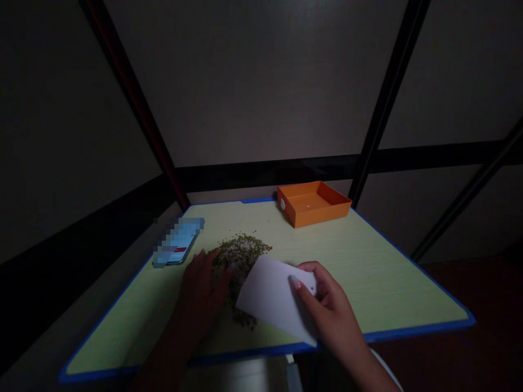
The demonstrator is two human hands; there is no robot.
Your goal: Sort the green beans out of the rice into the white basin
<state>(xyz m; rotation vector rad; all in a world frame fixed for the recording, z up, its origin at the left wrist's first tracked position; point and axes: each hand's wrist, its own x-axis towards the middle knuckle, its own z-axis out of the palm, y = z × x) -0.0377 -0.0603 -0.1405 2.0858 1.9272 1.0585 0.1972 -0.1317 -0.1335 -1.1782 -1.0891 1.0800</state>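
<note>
A loose pile of small green and whitish grains (245, 247) is spread on the table, too small and dim to name surely. My left hand (204, 286) lies at the pile's left side, palm down with fingers apart. Its thumb and fingertips touch or nearly touch the grains. Between thumb and fingers, my right hand (327, 305) grips a white card (273, 296) by its right edge. The card is tilted, its left edge by the grains and its lower corner over the table's front edge. It hides part of the pile.
An orange open-topped box (310, 215) stands at the back right of the pale table (368, 283), which has a blue rim. On the left lies a phone (180, 242) with a lit, partly blurred screen. Dark-framed wall panels (265, 81) rise behind the table.
</note>
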